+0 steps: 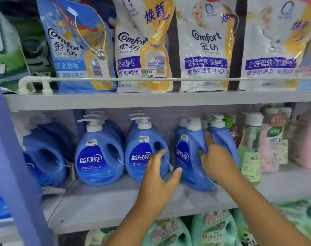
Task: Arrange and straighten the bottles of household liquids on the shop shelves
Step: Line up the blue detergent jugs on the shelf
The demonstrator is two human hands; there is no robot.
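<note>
The third blue bottle (192, 153) stood upright on the middle shelf (115, 201), near its front edge, turned so its label faced left of the others. The right hand (216, 160) gripped its handle, fingers curled into the hole. The left hand (158, 181) hovered just left of it, fingers spread and holding nothing, in front of the second bottle (142, 150). Squaring it likely needed a twist about its vertical axis.

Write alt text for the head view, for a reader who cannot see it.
A person's right hand grips the handle of a blue plastic pump-top detergent bottle on the grey middle shelf, while the open left hand reaches in front of a matching blue bottle beside it. White and blue Comfort softener pouches line the shelf above.
</note>
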